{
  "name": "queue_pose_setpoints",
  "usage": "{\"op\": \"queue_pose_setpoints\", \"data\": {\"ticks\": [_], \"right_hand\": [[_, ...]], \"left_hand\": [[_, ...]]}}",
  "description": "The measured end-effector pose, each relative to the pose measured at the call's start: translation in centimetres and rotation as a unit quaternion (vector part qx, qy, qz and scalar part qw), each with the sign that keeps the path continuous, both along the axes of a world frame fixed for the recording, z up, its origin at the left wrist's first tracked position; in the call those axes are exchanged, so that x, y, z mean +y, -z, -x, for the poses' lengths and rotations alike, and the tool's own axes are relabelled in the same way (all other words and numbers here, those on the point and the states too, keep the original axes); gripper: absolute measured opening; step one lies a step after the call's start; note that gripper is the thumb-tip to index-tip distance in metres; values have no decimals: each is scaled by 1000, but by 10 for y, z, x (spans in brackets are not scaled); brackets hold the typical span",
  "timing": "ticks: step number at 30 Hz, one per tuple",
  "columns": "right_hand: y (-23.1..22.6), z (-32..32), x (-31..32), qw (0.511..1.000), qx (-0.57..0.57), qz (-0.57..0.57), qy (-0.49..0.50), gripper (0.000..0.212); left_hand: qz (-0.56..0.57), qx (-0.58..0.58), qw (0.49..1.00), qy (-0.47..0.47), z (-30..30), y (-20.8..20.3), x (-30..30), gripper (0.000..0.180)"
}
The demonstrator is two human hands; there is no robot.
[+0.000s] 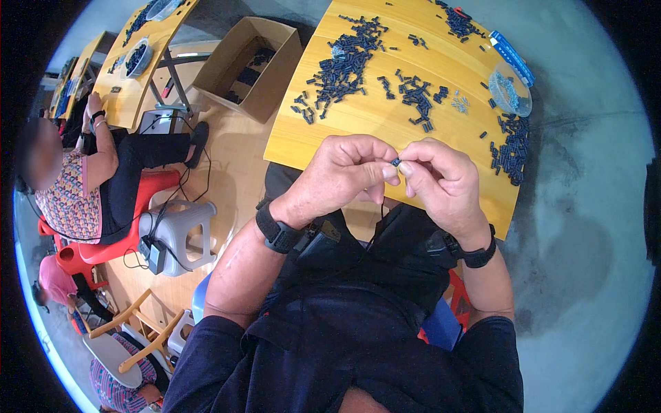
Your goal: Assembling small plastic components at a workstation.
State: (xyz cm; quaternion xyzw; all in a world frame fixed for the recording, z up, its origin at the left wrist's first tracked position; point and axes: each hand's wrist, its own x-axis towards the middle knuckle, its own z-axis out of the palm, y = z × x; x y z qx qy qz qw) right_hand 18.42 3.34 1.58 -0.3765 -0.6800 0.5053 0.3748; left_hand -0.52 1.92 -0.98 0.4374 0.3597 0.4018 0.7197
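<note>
Just in front of my body, over the near edge of the wooden table (296, 141), my two hands meet. My left hand (351, 168) pinches a small black plastic piece (395, 162) between thumb and forefinger. From the other side, my right hand (441, 175) closes thumb and forefinger on the same piece. Fingertips cover most of it, so its exact kind does not show. Beyond my hands lie a large heap of small black cylindrical parts (344, 62) and a smaller group of the same parts (415, 96). A few small clear pieces (460, 103) lie beside them.
At the table's right stand a clear plastic tub (509, 89) of small clear pieces and a blue box (511, 58), with more black parts (509, 151) nearby. An open cardboard box (251, 69) is on the floor. To the left, a person (82, 179) sits at another table.
</note>
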Motion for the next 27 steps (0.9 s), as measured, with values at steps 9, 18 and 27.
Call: {"op": "queue_pose_setpoints", "data": {"ticks": [9,18,27], "right_hand": [[6,4,-3,983,-34,-178,6,10],[30,3,-22,997,32,-8,70,7],[60,-23,39,983,-134,40,119,12]], "left_hand": [[29,-14,999,7,1,0,-2,11],[48,-46,997,28,-3,12,-4,9],[43,-14,998,46,-3,18,1,10]]}}
